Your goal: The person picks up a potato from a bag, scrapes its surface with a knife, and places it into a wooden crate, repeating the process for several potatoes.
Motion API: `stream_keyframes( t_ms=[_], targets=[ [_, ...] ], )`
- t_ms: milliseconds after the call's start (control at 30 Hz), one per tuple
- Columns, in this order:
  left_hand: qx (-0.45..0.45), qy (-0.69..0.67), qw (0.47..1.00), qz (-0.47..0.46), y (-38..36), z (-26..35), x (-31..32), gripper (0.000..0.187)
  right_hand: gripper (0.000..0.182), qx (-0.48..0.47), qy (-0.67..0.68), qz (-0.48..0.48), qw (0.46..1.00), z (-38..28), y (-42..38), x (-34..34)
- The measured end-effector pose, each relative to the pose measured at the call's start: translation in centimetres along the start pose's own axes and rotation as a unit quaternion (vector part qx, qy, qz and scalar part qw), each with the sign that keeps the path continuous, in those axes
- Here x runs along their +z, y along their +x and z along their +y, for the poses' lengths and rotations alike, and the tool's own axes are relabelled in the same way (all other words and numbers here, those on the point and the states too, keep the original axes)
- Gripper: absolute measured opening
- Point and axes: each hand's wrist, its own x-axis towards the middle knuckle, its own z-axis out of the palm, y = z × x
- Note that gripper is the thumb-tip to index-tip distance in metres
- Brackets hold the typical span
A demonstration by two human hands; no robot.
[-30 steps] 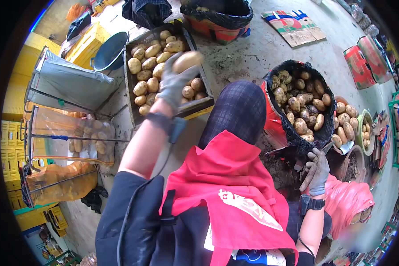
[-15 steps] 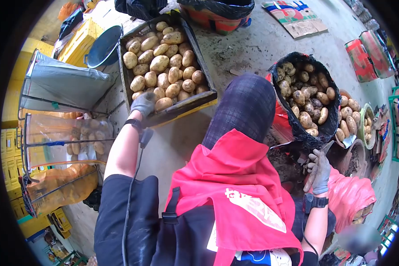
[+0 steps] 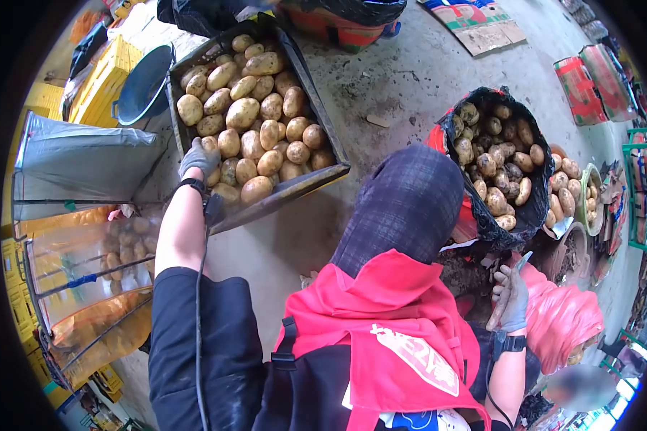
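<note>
My left hand point(image 3: 200, 161), in a grey glove, reaches over the left side of a dark-rimmed crate point(image 3: 305, 181) heaped with soil-marked potatoes point(image 3: 242, 113). Its fingers curl about a potato point(image 3: 210, 144) at that edge; the palm side is hidden. My right hand point(image 3: 511, 296), gloved too, is held off to the right, below a black-lined bucket point(image 3: 482, 215) of darker potatoes. It is closed around a knife-like tool point(image 3: 526, 259), whose thin grey tip sticks out past the fingers.
A blue-grey tub point(image 3: 142, 90) and yellow crates point(image 3: 104, 79) stand at the far left. Below them, a frame holds a mesh bag point(image 3: 86, 251) with potatoes. A pink sack point(image 3: 564, 316) lies by my right hand. Baskets of potatoes point(image 3: 590, 179) and red containers point(image 3: 586, 86) are at right.
My left hand has moved from the crate's near-left corner farther along its left side, onto a potato. The view has shifted, and my right hand keeps much the same pose.
</note>
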Motion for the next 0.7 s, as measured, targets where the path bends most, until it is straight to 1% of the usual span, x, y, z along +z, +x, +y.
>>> stream_keyframes(
  t_ms=[33, 67, 100, 133, 167, 233, 267, 300, 367, 400, 433, 500, 533, 567, 633, 667, 700],
  targets=[
    [-0.017, -0.056, 0.998, 0.012, 1.0, -0.2, 0.4, 0.085, 0.056, 0.001, -0.001, 0.001, 1.0, -0.2, 0.0, 0.4],
    [-0.002, -0.148, 0.989, 0.025, 0.6, 0.0, -0.1, 0.088, 0.056, -0.003, -0.001, -0.008, 1.0, -0.4, 0.0, 0.8],
    [0.049, -0.182, 0.981, 0.05, 1.0, 0.6, -0.2, 0.089, 0.056, -0.004, -0.002, -0.016, 1.0, -0.5, -0.2, 1.0],
    [0.092, -0.274, 0.957, 0.027, 1.6, 1.6, 0.2, 0.087, 0.056, 0.001, -0.006, -0.012, 1.0, -0.7, -0.3, 1.3],
    [0.132, -0.364, 0.922, 0.005, 1.9, 3.1, 0.6, 0.086, 0.056, -0.001, -0.007, -0.009, 1.0, -1.0, -0.2, 1.8],
    [0.203, -0.5, 0.84, -0.051, 1.7, 6.1, 0.6, 0.084, 0.057, 0.001, -0.012, -0.005, 1.0, -1.4, 0.1, 2.4],
    [0.18, -0.521, 0.833, -0.049, 0.3, 7.9, 0.5, 0.075, 0.058, 0.004, -0.015, -0.016, 1.0, -1.6, 0.4, 2.6],
    [0.204, -0.471, 0.858, -0.011, -0.4, 8.7, 1.3, 0.063, 0.058, 0.008, -0.017, -0.026, 0.999, -2.0, 0.5, 3.0],
    [0.246, -0.278, 0.927, -0.053, -2.4, 8.9, 2.0, 0.05, 0.059, 0.008, -0.029, -0.017, 0.999, -2.4, 0.3, 3.4],
    [0.278, -0.199, 0.937, -0.071, -5.3, 9.3, 1.6, 0.046, 0.06, 0.006, -0.024, -0.025, 0.999, -2.4, 0.3, 3.5],
    [0.308, -0.098, 0.945, -0.049, -7.4, 9.2, 1.7, 0.043, 0.062, 0.003, -0.019, -0.033, 0.999, -2.4, 0.2, 3.5],
    [0.346, 0.039, 0.937, -0.013, -10.5, 9.2, 2.1, 0.038, 0.063, 0.006, -0.029, -0.026, 0.999, -2.4, 0.0, 3.6],
    [0.318, 0.065, 0.945, -0.025, -12.4, 9.7, 1.3, 0.032, 0.063, 0.006, -0.033, -0.026, 0.999, -2.2, 0.0, 3.6],
    [0.32, 0.067, 0.945, -0.028, -12.7, 9.4, 1.6, 0.032, 0.063, 0.006, -0.038, -0.026, 0.999, -2.1, 0.0, 3.7],
    [0.379, 0.087, 0.92, 0.044, -13.0, 8.8, 2.7, 0.028, 0.064, 0.012, -0.035, -0.025, 0.999, -1.9, 0.0, 4.0],
    [0.4, 0.067, 0.912, 0.054, -12.7, 8.6, 3.2, 0.027, 0.064, 0.014, -0.033, -0.029, 0.999, -1.8, 0.1, 4.0],
    [0.402, 0.068, 0.912, 0.052, -12.6, 8.4, 3.7, 0.027, 0.065, 0.016, -0.031, -0.034, 0.999, -1.8, 0.2, 4.1]
  ],
)
